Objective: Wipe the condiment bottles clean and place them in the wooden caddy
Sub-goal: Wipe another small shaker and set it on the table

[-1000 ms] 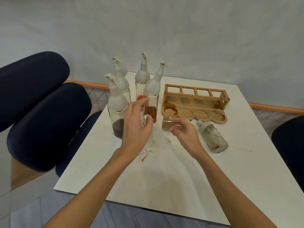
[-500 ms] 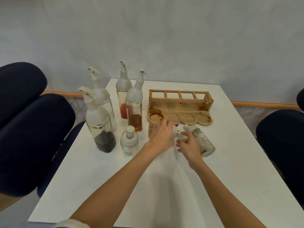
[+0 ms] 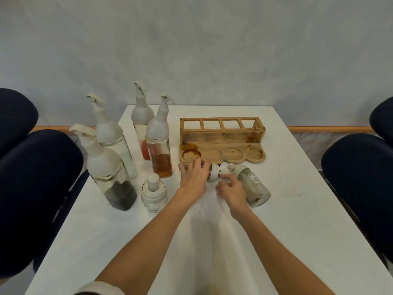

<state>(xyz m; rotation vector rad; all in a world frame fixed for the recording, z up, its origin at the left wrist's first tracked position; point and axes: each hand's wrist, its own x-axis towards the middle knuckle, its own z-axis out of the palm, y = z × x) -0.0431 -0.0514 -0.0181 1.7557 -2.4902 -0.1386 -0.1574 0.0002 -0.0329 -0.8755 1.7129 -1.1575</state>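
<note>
My left hand point(image 3: 193, 179) lies over a small glass shaker bottle point(image 3: 213, 175) that is on its side in front of the wooden caddy point(image 3: 222, 141). My right hand point(image 3: 231, 190) touches that bottle's white cap with its fingertips. A second small bottle point(image 3: 250, 185) lies on its side just right of my right hand. A short jar with a white pump top point(image 3: 153, 193) stands upright to the left. Several tall white-topped dispenser bottles point(image 3: 159, 139) stand at the left rear. The caddy's round slots are stained brown and hold nothing.
The white table point(image 3: 212, 241) stretches toward me in front of my arms. Dark blue chair backs flank it, one pair at the left point(image 3: 36, 188) and one at the right point(image 3: 359, 184). A grey wall rises behind.
My left hand left the upright pump jar and moved right onto the lying small bottle. My right hand shifted to that bottle's cap. The view tilted down over the table.
</note>
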